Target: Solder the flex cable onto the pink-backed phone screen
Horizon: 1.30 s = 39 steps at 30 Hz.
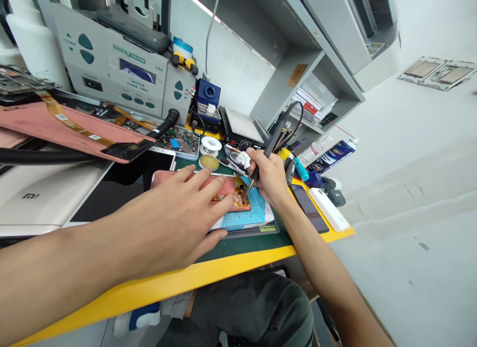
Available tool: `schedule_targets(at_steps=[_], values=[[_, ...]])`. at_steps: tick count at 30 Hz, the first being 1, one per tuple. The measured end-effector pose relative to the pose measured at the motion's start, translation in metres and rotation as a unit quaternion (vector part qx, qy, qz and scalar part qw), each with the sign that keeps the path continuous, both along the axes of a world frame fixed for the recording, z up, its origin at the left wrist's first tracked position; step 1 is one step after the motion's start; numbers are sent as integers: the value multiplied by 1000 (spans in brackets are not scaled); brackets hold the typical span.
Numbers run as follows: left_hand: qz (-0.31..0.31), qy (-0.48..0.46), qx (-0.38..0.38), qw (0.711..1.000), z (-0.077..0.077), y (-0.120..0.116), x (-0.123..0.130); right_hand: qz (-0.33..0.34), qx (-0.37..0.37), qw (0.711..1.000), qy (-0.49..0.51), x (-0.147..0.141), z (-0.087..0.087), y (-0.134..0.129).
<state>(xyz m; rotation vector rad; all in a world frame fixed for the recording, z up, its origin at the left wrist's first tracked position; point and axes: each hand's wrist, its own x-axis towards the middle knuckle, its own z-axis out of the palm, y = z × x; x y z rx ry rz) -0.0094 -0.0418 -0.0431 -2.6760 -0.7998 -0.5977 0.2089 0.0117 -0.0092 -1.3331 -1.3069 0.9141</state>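
My left hand (186,213) lies with spread fingers over a pink phone panel (164,177), its fingertips on the panel. The panel rests on a light blue booklet (257,210). In my right hand (270,178) is a black soldering iron (274,140), gripped like a pen. The iron's tip points down at an orange-brown flex circuit (240,200) at the panel's right end; whether it touches is too small to tell. Part of the panel is hidden under my left hand.
Behind the panel stand a solder spool (210,145) and a round yellowish tin (208,162). A rework station (122,73) is at the back left. Phones and a large pink panel (74,133) crowd the left. A dark phone (309,208) and white box (328,209) lie right.
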Motion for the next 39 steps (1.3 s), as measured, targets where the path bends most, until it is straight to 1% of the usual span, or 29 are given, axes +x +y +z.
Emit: schedule_targets(at_steps=[9,24,39], values=[[-2,-6,9,1000,-2,1,0,3,7,1000,7,0,0,0],[-9,-14,1,1000,-2,1,0,-1,6,1000,5,-1,0,0],[-7,-2,-6,1000,0,1,1,-2,17,1000,-17,0,0,0]])
